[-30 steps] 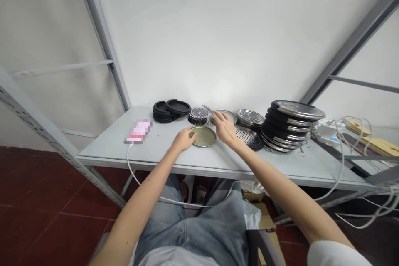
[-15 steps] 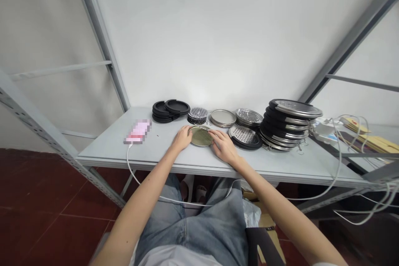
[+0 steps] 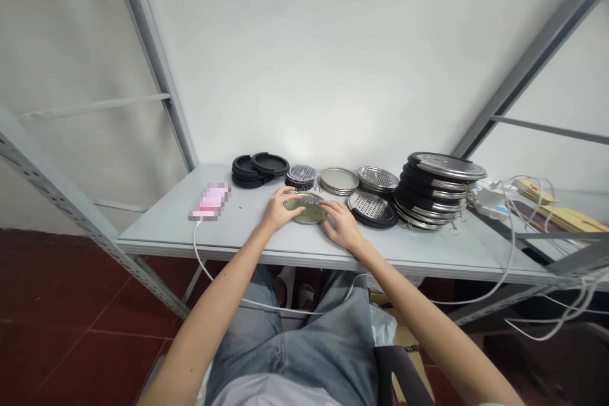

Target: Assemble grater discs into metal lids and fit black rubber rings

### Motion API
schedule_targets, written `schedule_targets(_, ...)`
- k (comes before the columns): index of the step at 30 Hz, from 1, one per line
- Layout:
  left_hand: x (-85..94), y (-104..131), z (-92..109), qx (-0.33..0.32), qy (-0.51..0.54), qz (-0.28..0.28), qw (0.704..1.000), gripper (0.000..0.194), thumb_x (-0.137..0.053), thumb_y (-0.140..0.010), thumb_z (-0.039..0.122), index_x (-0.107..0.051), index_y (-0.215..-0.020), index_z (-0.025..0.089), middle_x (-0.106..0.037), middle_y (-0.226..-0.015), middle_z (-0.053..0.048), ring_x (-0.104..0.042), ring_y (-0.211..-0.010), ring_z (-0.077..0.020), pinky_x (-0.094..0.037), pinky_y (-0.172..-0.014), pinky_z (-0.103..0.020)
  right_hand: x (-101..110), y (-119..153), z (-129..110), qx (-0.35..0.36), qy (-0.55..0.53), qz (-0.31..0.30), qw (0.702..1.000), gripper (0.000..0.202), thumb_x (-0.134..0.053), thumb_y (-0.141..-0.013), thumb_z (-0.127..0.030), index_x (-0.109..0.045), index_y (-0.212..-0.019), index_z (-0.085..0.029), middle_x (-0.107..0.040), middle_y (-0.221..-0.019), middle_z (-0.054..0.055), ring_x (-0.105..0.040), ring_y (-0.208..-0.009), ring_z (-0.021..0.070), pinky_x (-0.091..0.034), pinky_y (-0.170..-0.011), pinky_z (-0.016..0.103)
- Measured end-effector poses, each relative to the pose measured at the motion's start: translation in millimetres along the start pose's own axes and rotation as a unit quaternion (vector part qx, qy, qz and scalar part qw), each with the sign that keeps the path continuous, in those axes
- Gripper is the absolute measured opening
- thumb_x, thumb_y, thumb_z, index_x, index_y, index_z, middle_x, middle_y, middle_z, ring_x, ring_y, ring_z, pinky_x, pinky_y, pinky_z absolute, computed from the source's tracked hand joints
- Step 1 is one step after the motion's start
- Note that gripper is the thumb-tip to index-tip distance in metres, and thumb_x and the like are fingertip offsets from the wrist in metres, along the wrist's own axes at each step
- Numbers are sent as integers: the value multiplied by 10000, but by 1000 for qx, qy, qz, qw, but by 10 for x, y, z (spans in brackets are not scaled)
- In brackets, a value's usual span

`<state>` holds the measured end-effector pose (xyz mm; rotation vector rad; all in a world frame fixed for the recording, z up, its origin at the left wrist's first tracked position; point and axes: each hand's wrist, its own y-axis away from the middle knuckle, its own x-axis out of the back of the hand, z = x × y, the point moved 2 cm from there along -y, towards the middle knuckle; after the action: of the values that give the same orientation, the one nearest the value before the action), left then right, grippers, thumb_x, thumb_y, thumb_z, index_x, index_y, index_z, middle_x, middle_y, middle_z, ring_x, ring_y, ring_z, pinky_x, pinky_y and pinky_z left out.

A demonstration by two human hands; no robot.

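Note:
A round greenish-gold metal disc (image 3: 308, 212) lies on the grey table in front of me. My left hand (image 3: 280, 208) is at its left side, thumb and fingers spread apart over the rim. On the other side, my right hand (image 3: 340, 222) rests its fingers on the right edge of the disc. Behind the disc is a small stack of round perforated plates (image 3: 301, 174). To the right sit a stack of plain metal discs (image 3: 339, 179), a perforated disc on a black ring (image 3: 372, 208) and more perforated discs (image 3: 378, 177).
Black rings (image 3: 270, 163) are piled at the back left, near a phone (image 3: 210, 199) on a white cable. A tall stack of black rings and metal discs (image 3: 431, 193) stands to the right. Beyond it are cables and yellow pieces (image 3: 578, 218).
My left hand has opened, its thumb now extended over the disc and its fingers raised toward the far rim. My right hand stays at the right edge.

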<state>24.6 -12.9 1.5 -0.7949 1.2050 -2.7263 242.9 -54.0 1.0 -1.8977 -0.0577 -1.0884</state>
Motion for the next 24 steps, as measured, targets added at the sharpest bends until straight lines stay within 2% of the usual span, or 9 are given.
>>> schedule_targets(7, 12, 4, 27, -14, -10, -4, 1000, 64, -779, -760, 197, -764, -820, 211, -692, -1013, -57, -634, -995, -200, -490, -957, -369, -2, -10, -6, 9, -4, -8, 1000, 355, -501, -874, -172, -613, -1210, -178, -631, -1260, 116, -565, -1175, 273, -472, -1000, 484)
schedule_targets(11, 11, -7, 15, -17, -22, -7, 1000, 53, -755, -777, 169, -758, -803, 215, -698, -944, -41, -636, -953, -193, -488, -942, -370, 5, -12, -23, 7, -7, 0, 1000, 357, -506, -870, -187, -608, -1212, -186, -622, -1268, 120, -560, -1187, 273, -466, -1005, 480)
schedule_targets(17, 11, -18, -37, 6, -1, 14, 1000, 35, -743, -787, 182, -757, -805, 209, -698, -928, -48, -644, -917, -191, -501, -904, -361, 21, 0, 136, -69, 14, 112, 991, 303, -520, -863, -202, -628, -1146, -194, -611, -1238, 132, -559, -1168, 280, -460, -1001, 479)
schedule_targets(19, 14, -22, -52, 21, -1, 19, 1000, 29, -742, -787, 190, -758, -802, 209, -700, -930, -53, -646, -924, -196, -504, -901, -361, 20, -23, 228, -83, 17, 130, 988, 279, -528, -867, -221, -640, -1122, -197, -620, -1208, 132, -566, -1152, 283, -463, -994, 483)
schedule_targets(24, 26, -30, -83, 44, 3, 36, 998, 30, -738, -782, 178, -755, -793, 200, -701, -930, -62, -654, -914, -196, -510, -894, -353, -27, -168, 378, -48, 18, 83, 995, 181, -550, -886, -267, -674, -1005, -210, -685, -1053, 103, -615, -1023, 266, -494, -913, 451)
